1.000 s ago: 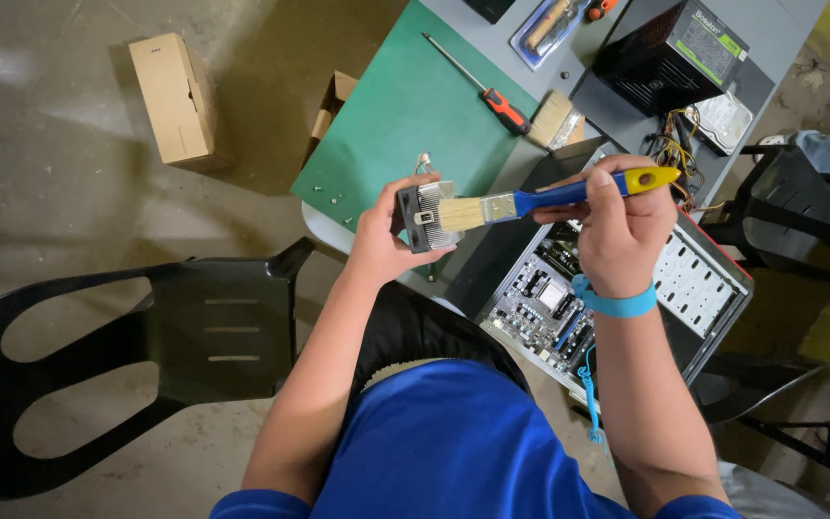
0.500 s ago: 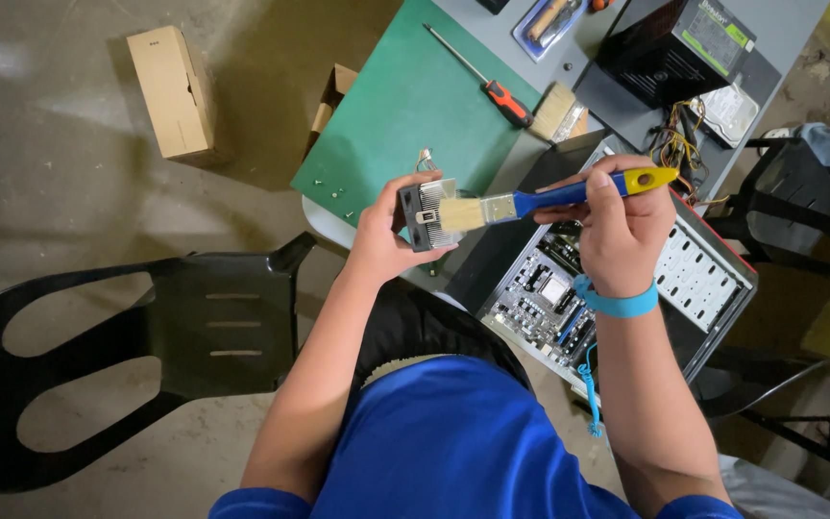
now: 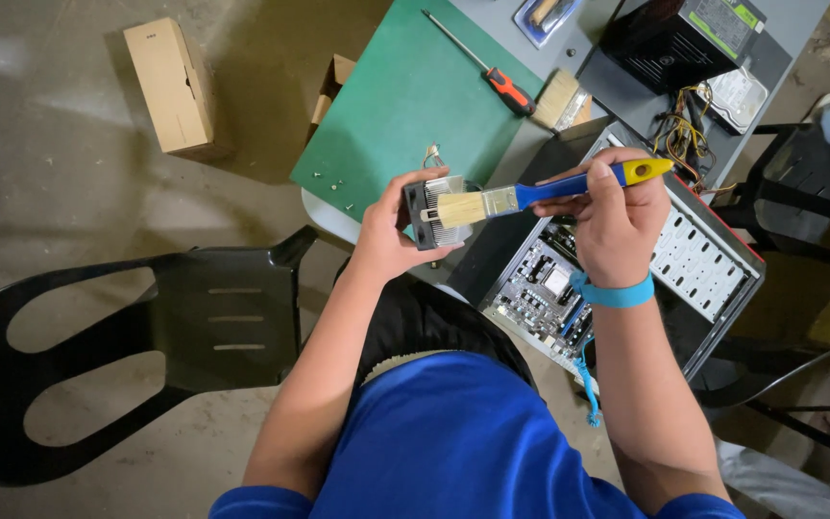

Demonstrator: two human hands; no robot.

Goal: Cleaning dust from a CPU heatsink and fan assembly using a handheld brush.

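Left hand (image 3: pixel 388 234) fingers gripping heatsink (image 3: pixel 437 213) (probably finned), right hand (image 3: pixel 612 223) fingers clasping paintbrush (image 3: pixel 530 193), bristles touching it

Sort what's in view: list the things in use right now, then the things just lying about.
In use:
left hand holding the finned heatsink
right hand holding the blue and yellow paintbrush, bristles on the heatsink

Lying about:
red-handled screwdriver on the green mat
second brush
power supply
open computer case
cardboard box on the floor
black chair

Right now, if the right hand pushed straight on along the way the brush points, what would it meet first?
The brush in the right hand points left; its bristles already overlap the finned heatsink held by the left hand, though actual contact is unclear.
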